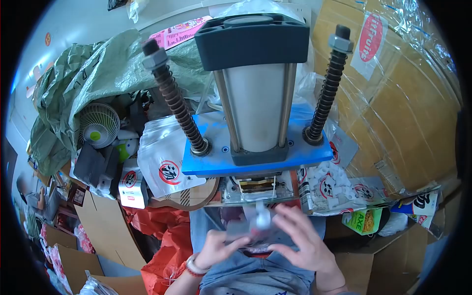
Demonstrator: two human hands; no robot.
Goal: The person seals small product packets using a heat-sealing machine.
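Note:
My left hand (221,248) is closed, thumb on top, on the edge of a small translucent plastic bag (241,230) in front of my lap. A white knob-like piece (263,218) sits at the bag's upper part; motion blur hides its detail. Just right of it, my right hand (304,241) has its fingers and thumb spread apart, with no firm grip showing. Beyond my hands stands a press with a blue plate (255,161), a large cylinder (253,103) and spring-loaded rods. Under the plate is a metal fixture with a brownish strip (257,186).
Flat printed bags (160,147) lie left of the press, near a small fan (99,125). White small plastic pieces (327,179) are heaped at the right. A large cardboard box (393,108) rises behind them. Red sheeting (169,246) hangs at lower left. A seated person (37,201) appears far left.

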